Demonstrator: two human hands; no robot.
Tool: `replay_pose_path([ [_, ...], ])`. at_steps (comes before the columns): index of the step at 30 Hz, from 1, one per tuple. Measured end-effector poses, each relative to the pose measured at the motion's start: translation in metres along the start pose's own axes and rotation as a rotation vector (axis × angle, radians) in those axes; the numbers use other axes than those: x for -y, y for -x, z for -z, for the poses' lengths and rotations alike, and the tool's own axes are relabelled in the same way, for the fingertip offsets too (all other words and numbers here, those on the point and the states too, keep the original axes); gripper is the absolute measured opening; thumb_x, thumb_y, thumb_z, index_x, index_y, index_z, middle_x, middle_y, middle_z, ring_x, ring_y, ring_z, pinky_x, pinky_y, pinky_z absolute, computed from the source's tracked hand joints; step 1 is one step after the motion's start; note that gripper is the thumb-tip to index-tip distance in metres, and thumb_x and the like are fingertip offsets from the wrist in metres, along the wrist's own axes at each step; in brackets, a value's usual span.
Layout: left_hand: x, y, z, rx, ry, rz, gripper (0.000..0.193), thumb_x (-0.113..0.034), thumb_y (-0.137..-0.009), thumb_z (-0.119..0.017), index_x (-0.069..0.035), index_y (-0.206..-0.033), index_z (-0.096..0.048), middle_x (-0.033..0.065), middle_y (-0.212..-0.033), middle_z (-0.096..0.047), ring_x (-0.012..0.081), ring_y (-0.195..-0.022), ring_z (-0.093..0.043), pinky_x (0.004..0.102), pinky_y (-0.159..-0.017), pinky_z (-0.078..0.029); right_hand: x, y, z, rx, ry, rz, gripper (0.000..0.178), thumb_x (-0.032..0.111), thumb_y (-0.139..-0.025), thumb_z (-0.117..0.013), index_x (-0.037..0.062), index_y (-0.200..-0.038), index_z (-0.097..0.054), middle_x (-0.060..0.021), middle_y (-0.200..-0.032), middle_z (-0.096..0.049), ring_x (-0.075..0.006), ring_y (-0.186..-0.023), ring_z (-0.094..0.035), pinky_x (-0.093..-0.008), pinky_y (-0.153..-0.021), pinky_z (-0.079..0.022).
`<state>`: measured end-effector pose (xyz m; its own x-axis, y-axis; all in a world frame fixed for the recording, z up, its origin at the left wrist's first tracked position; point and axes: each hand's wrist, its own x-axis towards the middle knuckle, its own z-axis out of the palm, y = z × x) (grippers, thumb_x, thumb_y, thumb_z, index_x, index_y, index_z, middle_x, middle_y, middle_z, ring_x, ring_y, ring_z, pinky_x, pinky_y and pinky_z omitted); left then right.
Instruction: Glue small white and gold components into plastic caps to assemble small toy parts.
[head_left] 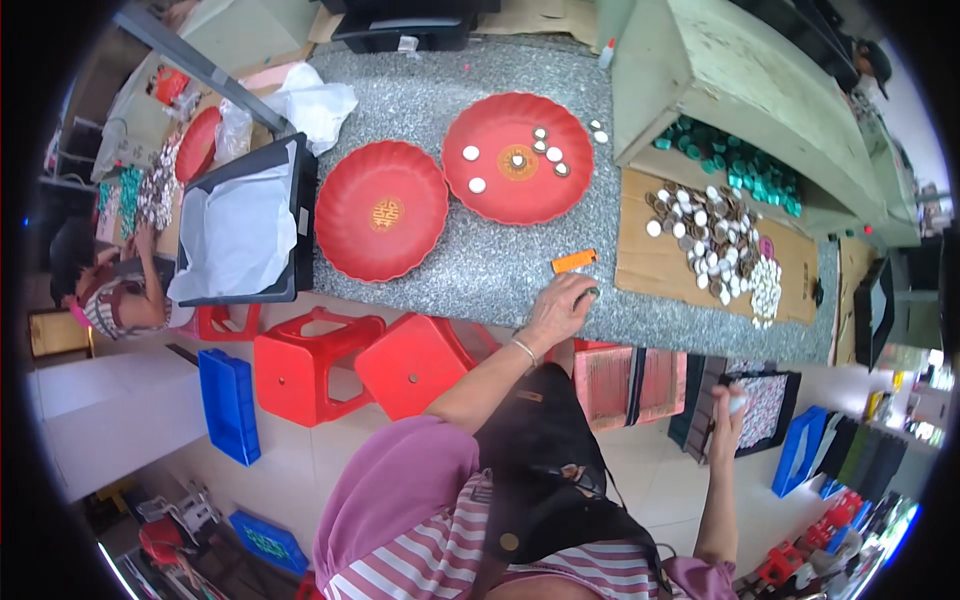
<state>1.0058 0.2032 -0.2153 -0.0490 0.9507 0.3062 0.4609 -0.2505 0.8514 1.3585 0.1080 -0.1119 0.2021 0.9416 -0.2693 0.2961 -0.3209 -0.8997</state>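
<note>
Left hand (562, 308) at desk (490, 268) edge, fingers narrow on a small dark green piece (588, 292); right hand (724, 420) off the desk, fingers pinching a small white piece (738, 404). Cardboard (640, 268) sits under loose round pieces (712, 240), probably keeping them gathered.

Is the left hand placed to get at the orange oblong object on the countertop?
Probably yes: the orange oblong object lies just beyond the left hand on the speckled countertop, nothing visible between them, though that hand seems to hold a small dark item.
</note>
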Motion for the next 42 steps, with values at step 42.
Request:
replay_pose_path([
  [42, 0.007, 0.007, -0.013, -0.16, -0.232, 0.034, 0.033, -0.015, -0.066, -0.077, -0.006, -0.087, -0.052, 0.0114, -0.096, -0.059, 0.0289, -0.083, -0.061, 0.0342, -0.065, -0.052, -0.008, -0.193, -0.092, 0.701, 0.12, 0.598, 0.032, -0.003, -0.083, -0.055, -0.0004, -0.114, -0.044, -0.0179, -0.101, -0.059, -0.0268, -0.097, -0.058, -0.0365, -0.087, -0.045],
])
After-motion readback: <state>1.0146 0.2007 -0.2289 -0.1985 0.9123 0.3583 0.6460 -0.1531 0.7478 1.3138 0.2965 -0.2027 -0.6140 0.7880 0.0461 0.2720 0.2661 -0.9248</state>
